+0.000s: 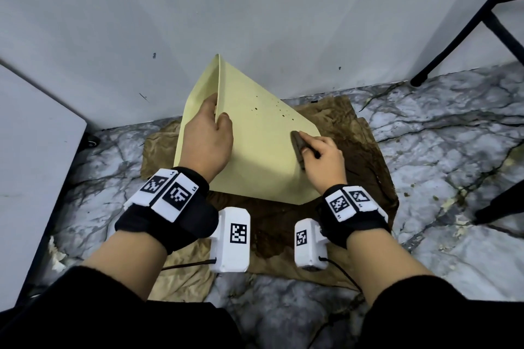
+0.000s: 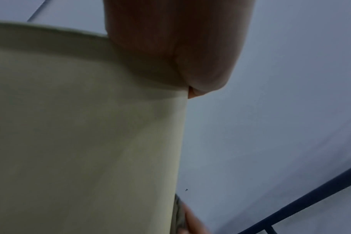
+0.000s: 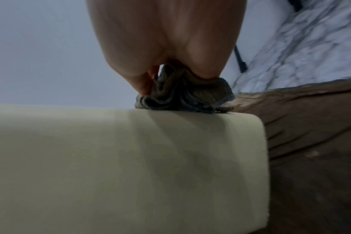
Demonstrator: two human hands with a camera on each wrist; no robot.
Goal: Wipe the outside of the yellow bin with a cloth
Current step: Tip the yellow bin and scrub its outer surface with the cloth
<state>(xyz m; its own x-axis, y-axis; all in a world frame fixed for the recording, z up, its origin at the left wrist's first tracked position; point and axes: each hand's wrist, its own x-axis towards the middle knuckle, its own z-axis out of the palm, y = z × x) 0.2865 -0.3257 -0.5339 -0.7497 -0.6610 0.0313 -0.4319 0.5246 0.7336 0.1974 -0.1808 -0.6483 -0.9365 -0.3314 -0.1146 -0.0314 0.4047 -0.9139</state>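
Observation:
A pale yellow bin lies tipped on its side on brown paper, its open mouth facing left and its base to the right. Small dark spots dot its upper face. My left hand grips the bin's rim, thumb on the outside and fingers hidden inside. My right hand holds a bunched grey cloth against the bin's outer wall near the base edge. In the right wrist view the cloth is squeezed between the fingers and rests on the bin.
Crumpled brown paper covers the marble floor under the bin. A grey wall stands just behind. A white panel is on the left, and black metal chair legs on the right.

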